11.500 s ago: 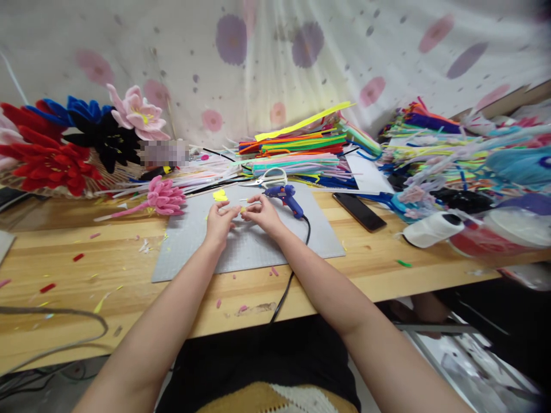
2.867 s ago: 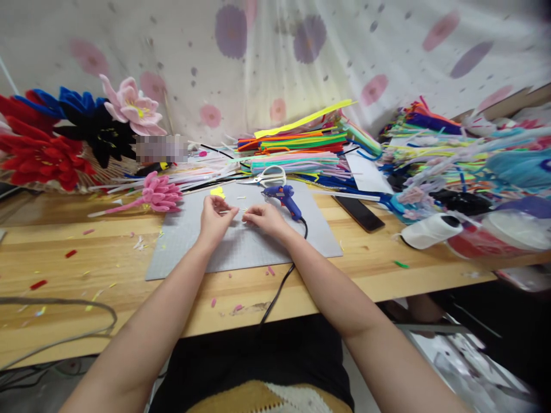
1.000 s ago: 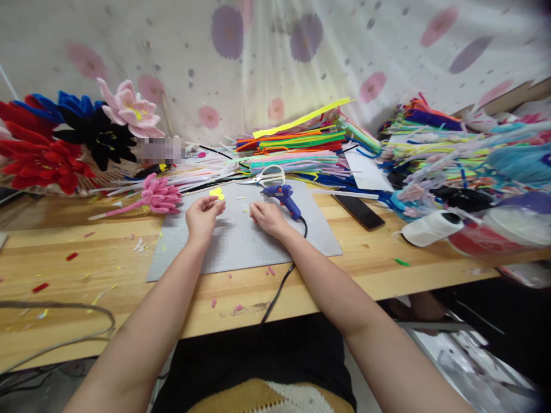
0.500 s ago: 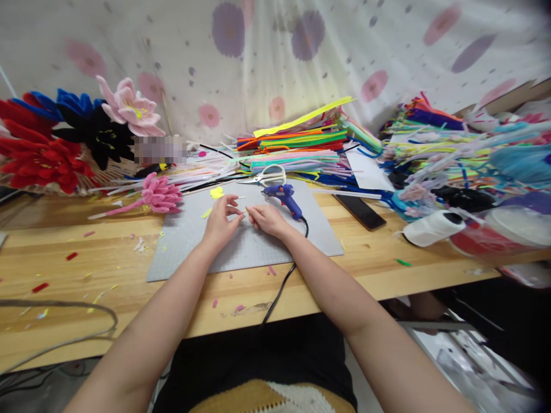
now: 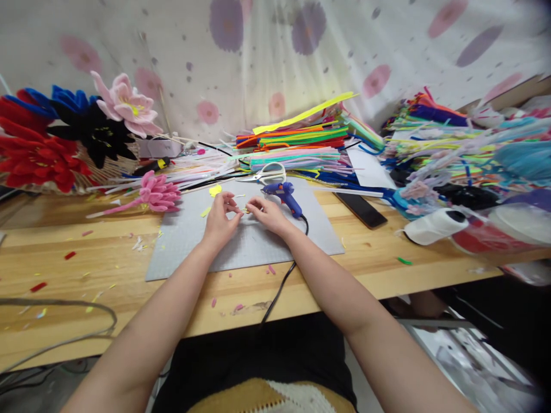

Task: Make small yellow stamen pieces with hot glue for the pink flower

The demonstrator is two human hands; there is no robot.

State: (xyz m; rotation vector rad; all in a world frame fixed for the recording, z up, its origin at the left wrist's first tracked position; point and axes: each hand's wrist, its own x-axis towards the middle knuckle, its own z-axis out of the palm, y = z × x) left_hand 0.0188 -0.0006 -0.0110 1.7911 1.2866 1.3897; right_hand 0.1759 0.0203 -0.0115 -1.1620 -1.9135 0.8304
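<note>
Above the grey mat, my left hand and my right hand meet almost fingertip to fingertip. Thumb and index finger of each are pinched on something thin and yellowish between them, too small to name. The other fingers of my left hand are loosely curled. Just right of my right hand lies a blue glue gun, and white-handled scissors lie behind it. Yellow pieces rest on the mat beyond my left hand.
A pink fuzzy flower lies left of the mat, near red, black and pale pink flowers. Bundles of pipe cleaners line the back. A phone and white spool sit right. The black cord crosses the table's front edge.
The fingers of my right hand have lifted and opened slightly, with the pinch still at the small piece. My left hand has barely moved. The view has shifted a little.
</note>
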